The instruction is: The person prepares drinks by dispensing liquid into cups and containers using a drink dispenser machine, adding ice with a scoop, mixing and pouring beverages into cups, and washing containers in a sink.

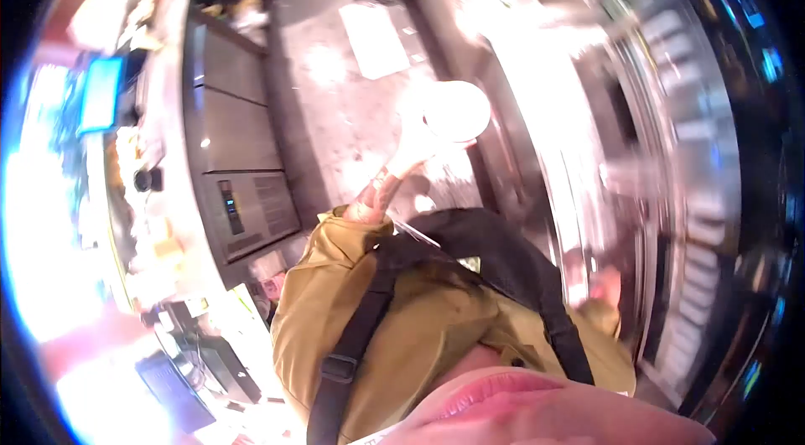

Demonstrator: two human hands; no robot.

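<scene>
Nearest are the tan shirt (461, 311) and black strap (340, 368); past them the left hand (417, 139) reaches forward over the floor (323, 18), closed about a white dish (459, 111). The dish sits at the end of that grip, ahead and a little to the right of the wrist; being round, it shows no long axis. Only the left hand is on it. Glare washes out the fingers, so how they wrap the rim is hard to make out, as is anything inside. The right hand is not seen, its grip unknown; a blurred pinkish patch (605, 286) on that side is unclear. Cabinets (239, 131) stand left, a glaring counter (537, 85) right. Farther off, a white sheet (373, 41) precedes dark, cut-off shapes.
</scene>
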